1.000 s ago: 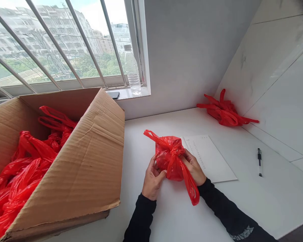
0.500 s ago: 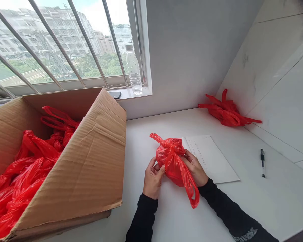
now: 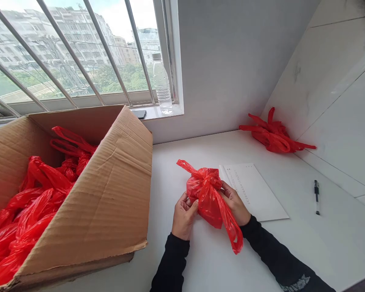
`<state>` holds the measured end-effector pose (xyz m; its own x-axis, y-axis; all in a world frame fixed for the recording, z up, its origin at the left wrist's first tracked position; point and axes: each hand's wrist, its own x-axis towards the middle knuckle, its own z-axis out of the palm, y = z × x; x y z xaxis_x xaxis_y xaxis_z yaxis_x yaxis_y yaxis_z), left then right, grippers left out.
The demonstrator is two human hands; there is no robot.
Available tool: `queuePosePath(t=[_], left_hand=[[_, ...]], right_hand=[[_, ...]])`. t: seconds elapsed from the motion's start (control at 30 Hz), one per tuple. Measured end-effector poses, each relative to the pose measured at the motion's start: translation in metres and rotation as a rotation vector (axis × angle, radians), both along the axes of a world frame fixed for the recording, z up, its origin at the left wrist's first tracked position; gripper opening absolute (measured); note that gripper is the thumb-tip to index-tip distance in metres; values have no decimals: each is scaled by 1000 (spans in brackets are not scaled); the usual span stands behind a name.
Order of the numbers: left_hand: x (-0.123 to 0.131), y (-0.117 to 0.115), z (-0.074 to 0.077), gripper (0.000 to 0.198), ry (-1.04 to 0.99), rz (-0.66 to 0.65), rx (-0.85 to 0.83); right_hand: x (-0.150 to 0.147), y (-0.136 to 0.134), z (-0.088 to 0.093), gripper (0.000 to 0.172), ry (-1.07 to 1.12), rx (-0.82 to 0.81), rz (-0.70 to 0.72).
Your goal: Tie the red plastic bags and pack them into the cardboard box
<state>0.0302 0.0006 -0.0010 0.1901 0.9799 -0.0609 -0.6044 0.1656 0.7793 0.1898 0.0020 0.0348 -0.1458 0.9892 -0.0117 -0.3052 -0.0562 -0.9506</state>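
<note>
A knotted red plastic bag is held between both hands above the white table, its two handle loops sticking out to the upper left and lower right. What the bag contains is hidden by the plastic. My left hand grips its left side, thumb in front and fingers partly behind. On the right side, my right hand is closed on the bag, with some fingers out of sight behind it. Under and beyond the right hand lies a white sheet or booklet with handwritten lines.
An open cardboard box holding several red bags stands at left. Another red bag heap lies in the far right corner. A pen rests at right. On the windowsill are a clear bottle and a phone-like object.
The bag has turned very slightly in my hands, and its handle loops have shifted outward a little. Both hands keep their hold in nearly the same place.
</note>
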Motion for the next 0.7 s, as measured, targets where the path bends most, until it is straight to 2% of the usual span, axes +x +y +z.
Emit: queuePosePath(t=[0.17, 0.33, 0.47, 0.6, 0.7], left_hand=[[-2, 0, 2, 37, -24, -11, 0], [-1, -4, 8, 39, -70, -174, -69], [-1, -4, 7, 33, -73, -117, -104], [-4, -4, 9, 39, -119, -120, -73], [-4, -6, 14, 56, -82, -198, 66]], right_hand=[[4, 2, -1, 22, -47, 7, 7], [8, 3, -4, 22, -59, 9, 39], [7, 3, -4, 19, -65, 31, 36], [6, 3, -2, 20, -98, 38, 1], [7, 3, -2, 22, -104, 39, -25]])
